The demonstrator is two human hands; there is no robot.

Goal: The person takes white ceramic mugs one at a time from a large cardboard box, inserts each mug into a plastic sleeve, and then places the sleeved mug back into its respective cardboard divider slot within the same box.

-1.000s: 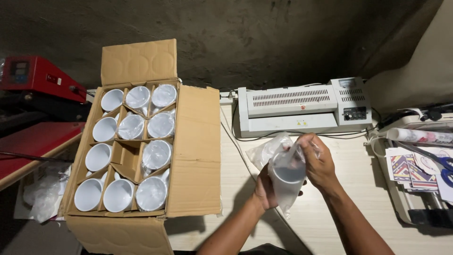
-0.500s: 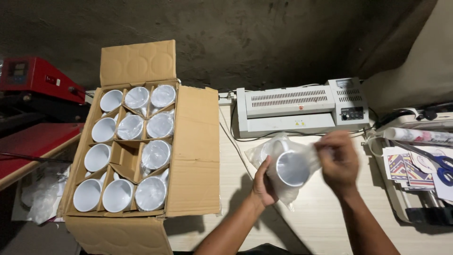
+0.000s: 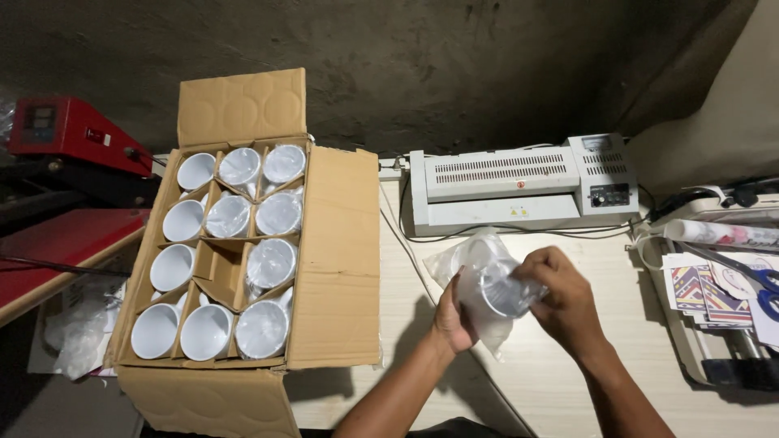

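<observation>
gripping a white mug [image 3: 497, 288] in its clear plastic bag [image 3: 471, 259], left hand [image 3: 453, 312] steadies underneath while right hand [image 3: 560, 296] fingers close on the rim beside the cardboard box [image 3: 337, 268].

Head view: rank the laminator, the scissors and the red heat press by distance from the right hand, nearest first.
From the right hand:
1. Laminator, just beyond it on the table.
2. Scissors, off to its right on the printed sheets.
3. Red heat press, far left, past the cardboard box.
</observation>
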